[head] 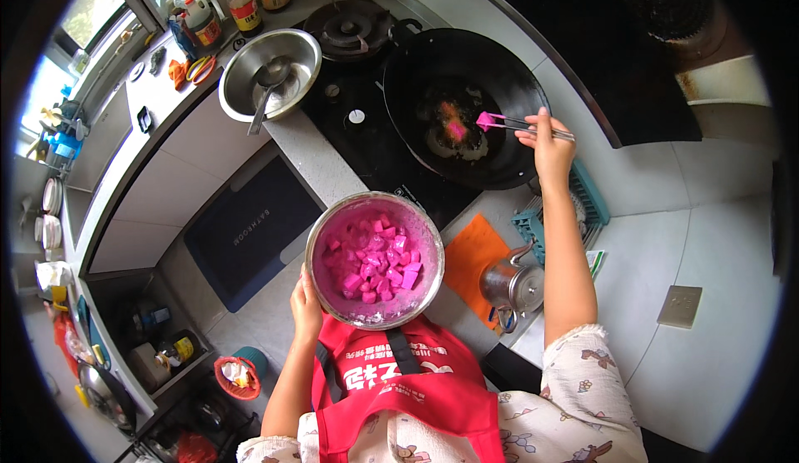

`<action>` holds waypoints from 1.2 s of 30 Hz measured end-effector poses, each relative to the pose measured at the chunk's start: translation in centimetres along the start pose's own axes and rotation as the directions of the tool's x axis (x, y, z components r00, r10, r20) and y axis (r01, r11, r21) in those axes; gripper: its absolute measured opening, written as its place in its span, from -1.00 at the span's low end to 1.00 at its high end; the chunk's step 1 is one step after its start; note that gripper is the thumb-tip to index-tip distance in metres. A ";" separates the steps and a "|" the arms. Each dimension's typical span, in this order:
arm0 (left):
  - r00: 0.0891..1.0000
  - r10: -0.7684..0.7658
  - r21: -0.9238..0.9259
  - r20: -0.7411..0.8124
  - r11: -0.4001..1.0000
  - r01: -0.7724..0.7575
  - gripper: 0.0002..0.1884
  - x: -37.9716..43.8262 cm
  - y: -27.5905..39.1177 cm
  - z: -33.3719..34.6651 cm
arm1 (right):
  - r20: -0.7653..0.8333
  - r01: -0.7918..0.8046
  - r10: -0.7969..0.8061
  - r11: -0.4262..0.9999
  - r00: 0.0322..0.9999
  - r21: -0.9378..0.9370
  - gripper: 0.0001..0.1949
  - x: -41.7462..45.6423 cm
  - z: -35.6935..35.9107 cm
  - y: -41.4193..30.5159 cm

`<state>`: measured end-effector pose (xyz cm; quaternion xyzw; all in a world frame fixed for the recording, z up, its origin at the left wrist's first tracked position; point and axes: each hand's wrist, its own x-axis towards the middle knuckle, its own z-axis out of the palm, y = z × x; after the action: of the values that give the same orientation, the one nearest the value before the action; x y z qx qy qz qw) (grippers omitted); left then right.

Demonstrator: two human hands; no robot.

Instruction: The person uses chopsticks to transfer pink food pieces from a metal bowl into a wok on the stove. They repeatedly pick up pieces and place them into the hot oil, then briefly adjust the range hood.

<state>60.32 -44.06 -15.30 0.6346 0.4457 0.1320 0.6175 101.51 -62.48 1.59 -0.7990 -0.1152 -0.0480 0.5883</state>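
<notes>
My left hand [306,310] grips the rim of a metal mixing bowl [436,282], held tilted against my red apron [399,394]. Bright pink coated cubes [377,263] fill its bottom, with white powder along the near wall. In my right hand [550,144] is a pair of metal chopsticks [518,124]. Their tips pinch one pink piece [485,121] over the black wok [509,76]. Oil [477,151] pools in the wok's base, and a pink piece [457,130] lies in it amid an orange-pink patch.
Left of the wok, a steel basin [231,91] holds a ladle [273,74]. A metal pot [509,282] stands by an orange cloth [471,254] and a teal rack [583,188]. Sauce bottles [243,10] line the back. The range hood [615,57] overhangs at right. A dark mat [249,232] covers floor.
</notes>
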 end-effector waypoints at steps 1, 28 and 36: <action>1.000 0.000 0.010 -0.011 1.000 0.000 -0.50 0.0 0.0 0.0 | 0.023 0.003 -0.002 0.999 1.000 -0.048 -0.57 0.9 0.3 0.4; 0.997 -0.002 0.043 -0.071 0.999 0.005 -0.46 -0.5 1.5 0.3 | 0.413 -0.404 0.347 0.913 0.842 0.057 -0.67 -21.6 0.9 0.1; 0.997 0.035 0.030 -0.072 0.999 -0.033 -0.45 -0.6 0.6 0.3 | 0.324 -0.369 0.356 0.929 0.876 -0.022 -0.71 -25.3 2.1 2.0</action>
<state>60.47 -44.57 -14.59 0.6456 0.4587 0.1589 0.5895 77.33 -64.30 -6.24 -0.7911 -0.0592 0.1966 0.5762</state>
